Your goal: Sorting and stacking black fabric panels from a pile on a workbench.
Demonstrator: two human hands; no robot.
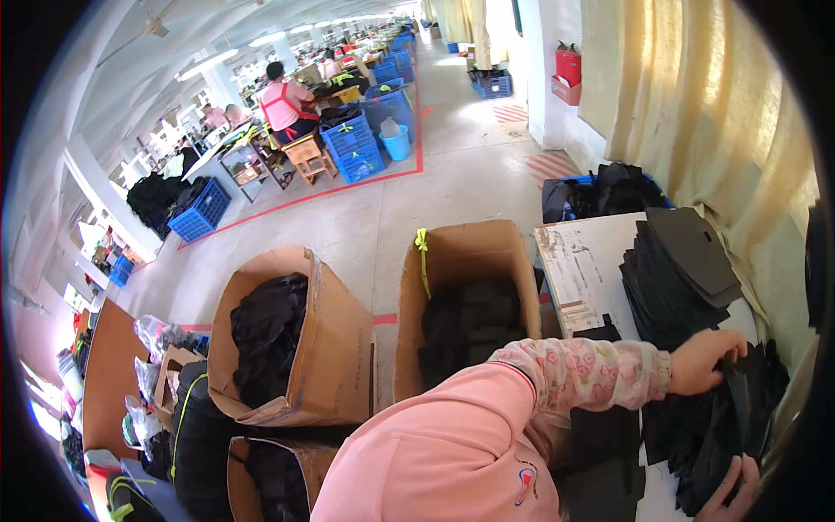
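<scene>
My left hand (706,359) reaches across my body and grips the top of a loose heap of black cut pieces (722,426) lying on the white table (584,270) at my right, fingers closed over their upper edges. My right hand (729,496) shows only at the lower rim, touching the heap's underside; I cannot tell whether it is spread or pinching. To lift cleanly, I judge I should take few layers and keep their edges aligned, clear of the fanned stack of black pieces (678,270) just beyond. My pink sleeve (583,370) hides the table's near part, and black on black blurs the single pieces.
</scene>
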